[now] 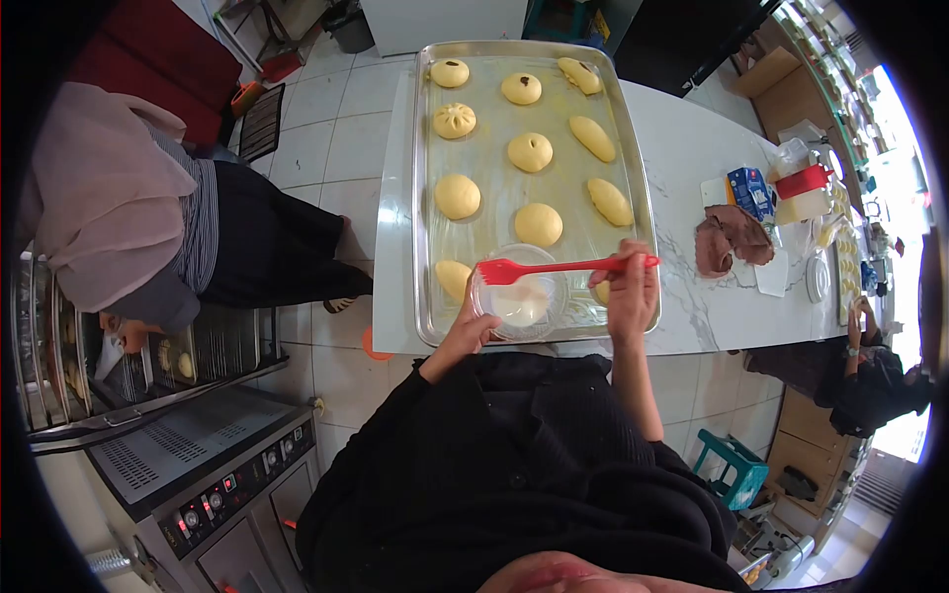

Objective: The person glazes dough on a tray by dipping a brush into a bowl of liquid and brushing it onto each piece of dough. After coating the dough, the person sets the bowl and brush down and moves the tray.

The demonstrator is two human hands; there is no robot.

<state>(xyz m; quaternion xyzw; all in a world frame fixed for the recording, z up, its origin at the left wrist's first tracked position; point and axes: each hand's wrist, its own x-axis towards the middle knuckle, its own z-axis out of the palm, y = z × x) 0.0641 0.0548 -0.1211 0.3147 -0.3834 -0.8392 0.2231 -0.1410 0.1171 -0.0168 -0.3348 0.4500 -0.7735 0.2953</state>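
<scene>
My left hand (463, 334) is wrapped round the side of a clear plastic bowl (556, 308) with some whitish liquid in it. In my right hand (633, 296) is the handle of a red pastry brush (563, 265). The brush lies level above the bowl, its bristle head over the bowl's left rim near my left fingers. Beneath both hands is a large metal baking tray (422, 217) with several pale dough buns, such as a round bun (538, 225) and an oval bun (609, 203). The bowl and my right hand partly hide the nearest buns.
The tray sits on a marble-patterned table (682, 306). To its right are a brown cloth (732, 240), a blue carton (751, 193) and a red-capped bottle (803, 188). One person (119, 208) stands left by a rack and oven (208, 465); another (870, 381) is far right.
</scene>
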